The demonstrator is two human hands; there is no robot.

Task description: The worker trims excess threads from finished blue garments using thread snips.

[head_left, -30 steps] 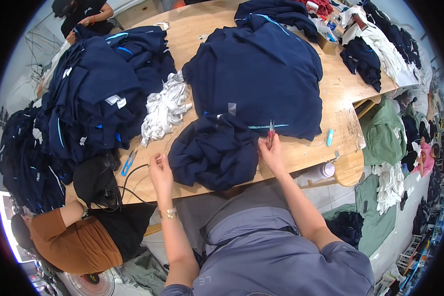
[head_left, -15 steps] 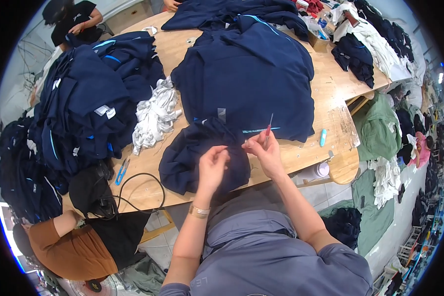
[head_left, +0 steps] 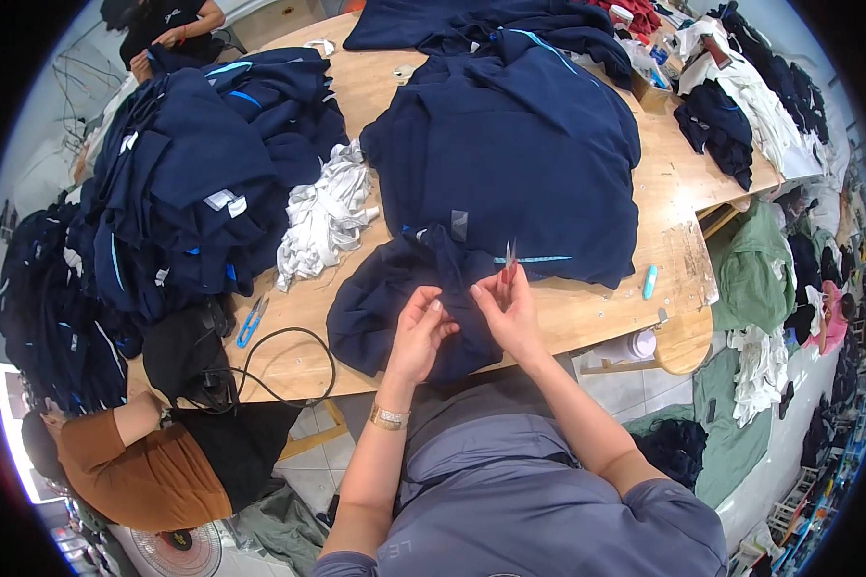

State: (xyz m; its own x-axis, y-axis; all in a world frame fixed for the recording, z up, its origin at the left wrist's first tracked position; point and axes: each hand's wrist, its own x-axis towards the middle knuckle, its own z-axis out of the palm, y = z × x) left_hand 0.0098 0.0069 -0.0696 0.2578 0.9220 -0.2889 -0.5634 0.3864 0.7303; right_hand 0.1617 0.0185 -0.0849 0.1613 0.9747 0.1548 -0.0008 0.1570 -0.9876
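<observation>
My right hand (head_left: 510, 317) grips small red-handled thread snips (head_left: 509, 262), their metal blades pointing away from me. Its thumb and index finger reach toward my left hand (head_left: 419, 337), whose fingers are curled in a pinch; whatever they hold is too small to make out. Both hands are over a bunched navy garment (head_left: 370, 313) at the table's near edge. Beyond it a large navy garment pile (head_left: 510, 159) lies spread out, with a light-blue strip near its front edge.
On the wooden table (head_left: 678, 183) sit a navy garment heap (head_left: 178, 163), white fabric strips (head_left: 327, 216), blue snips (head_left: 251, 321), a black cap (head_left: 185, 351) with a cable, and a turquoise cutter (head_left: 650, 282). One person in brown (head_left: 154, 462) is at left; another in black (head_left: 178, 29) is behind.
The whole view has shifted, so the table appears farther right. The red snips have turned slightly, and their blades now show apart. My hands stay close together over the bunched garment.
</observation>
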